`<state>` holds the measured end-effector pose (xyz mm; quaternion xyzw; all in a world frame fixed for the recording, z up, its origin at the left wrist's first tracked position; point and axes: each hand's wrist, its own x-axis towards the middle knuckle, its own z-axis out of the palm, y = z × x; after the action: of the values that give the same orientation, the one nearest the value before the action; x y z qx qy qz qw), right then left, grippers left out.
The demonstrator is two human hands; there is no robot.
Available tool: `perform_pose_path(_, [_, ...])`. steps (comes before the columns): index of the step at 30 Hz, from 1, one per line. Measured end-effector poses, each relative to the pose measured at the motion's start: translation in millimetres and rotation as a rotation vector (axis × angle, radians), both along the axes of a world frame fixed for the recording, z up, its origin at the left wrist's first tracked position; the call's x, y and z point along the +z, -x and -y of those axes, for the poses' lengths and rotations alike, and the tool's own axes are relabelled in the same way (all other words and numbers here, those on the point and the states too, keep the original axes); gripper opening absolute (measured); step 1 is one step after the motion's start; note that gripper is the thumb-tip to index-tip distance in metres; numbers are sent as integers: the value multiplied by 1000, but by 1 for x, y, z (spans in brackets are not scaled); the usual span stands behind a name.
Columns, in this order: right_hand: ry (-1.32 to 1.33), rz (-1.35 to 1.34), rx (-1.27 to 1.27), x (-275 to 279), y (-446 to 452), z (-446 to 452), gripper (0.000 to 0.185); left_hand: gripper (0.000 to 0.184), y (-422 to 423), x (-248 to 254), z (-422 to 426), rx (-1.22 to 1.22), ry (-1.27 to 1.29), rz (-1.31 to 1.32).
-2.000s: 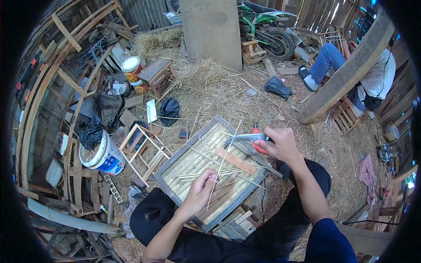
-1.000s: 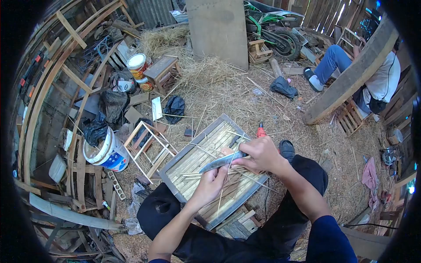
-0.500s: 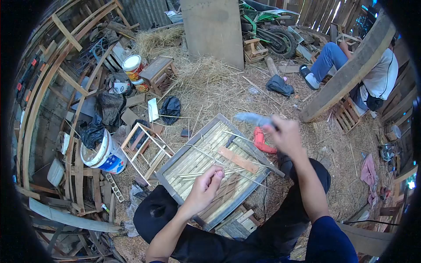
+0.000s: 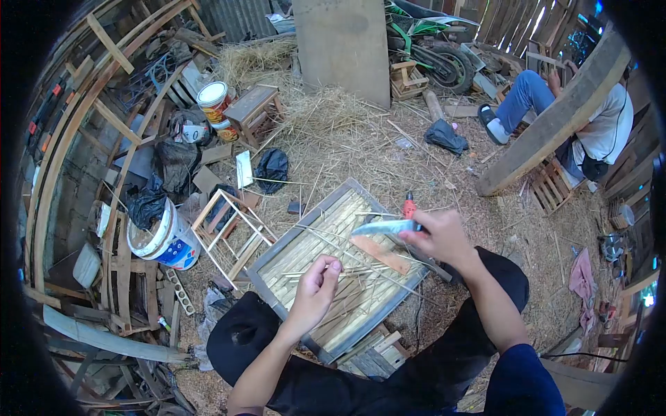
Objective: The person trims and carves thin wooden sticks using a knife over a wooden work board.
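Note:
My right hand point(image 4: 440, 239) is closed round the handle of a knife point(image 4: 386, 227), its blade pointing left above a framed slatted panel point(image 4: 260, 265). My left hand point(image 4: 319, 284) is closed in a pinch over the panel's lower left part; whatever it holds is too small to make out. On the panel lie a flat reddish-brown wood piece point(image 4: 381, 255) and several thin strips point(image 4: 402, 283). A red tool point(image 4: 409, 205), partly hidden by my right hand and the knife, is just beyond the panel's right side.
A small wooden frame point(image 4: 236, 232) and a white bucket point(image 4: 166, 239) stand at the left. Another person point(image 4: 603, 121) sits at the upper right behind a leaning wooden post point(image 4: 555, 118). A motorbike point(image 4: 440, 59) and an upright board point(image 4: 343, 52) are at the back.
Since the last earlier frame, my right hand has lowered the knife back over the panel. My left hand has shifted slightly left. The long strip seen in it two seconds ago no longer shows there.

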<state>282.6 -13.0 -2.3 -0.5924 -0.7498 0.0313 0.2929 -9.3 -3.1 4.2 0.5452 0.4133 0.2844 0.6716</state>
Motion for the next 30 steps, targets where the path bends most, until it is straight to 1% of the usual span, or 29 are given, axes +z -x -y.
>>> perform_pose_path(2, [72, -117, 35, 0, 14, 3, 42, 18, -5, -4, -1, 2, -49, -40])
perform_pose_path(4, [110, -270, 87, 10, 33, 4, 43, 19, -14, -7, -2, -40, -136, -58])
perform_pose_path(8, [275, -566, 214, -11, 51, -4, 30, 18, -33, -11, 3, -107, -258, -96])
perform_pose_path(9, [281, -655, 234, -11, 55, -5, 23, 19, -35, -9, 3, -124, -162, -73])
perform_pose_path(12, [248, -734, 233, -12, 54, -16, 24, 22, -41, -8, 0, -78, -145, -55])
perform_pose_path(13, [352, -814, 166, -4, 51, -14, 24, 21, -41, -7, 0, -86, -138, -54])
perform_pose_path(16, [317, -881, 48, 14, 40, -15, 26, 21, -39, -4, -2, -114, -130, -62])
perform_pose_path(17, [344, -854, 4, 18, 33, -14, 26, 21, -37, -1, 0, -121, -136, -77])
perform_pose_path(20, [327, -965, -96, 22, 22, -11, 25, 22, -31, -5, 5, -135, -180, -116])
perform_pose_path(21, [234, -923, -78, 16, 18, -13, 24, 23, -30, -5, 5, -139, -201, -128])
perform_pose_path(24, [302, -987, -88, 9, 13, -10, 23, 22, -26, 5, 7, -154, -190, -140])
perform_pose_path(27, [308, -976, -2, 3, 30, -4, 24, 21, -23, 1, 7, -162, -168, -162])
perform_pose_path(30, [427, -1060, 184, -10, 50, 0, 26, 22, -26, -3, 8, -130, -183, -129])
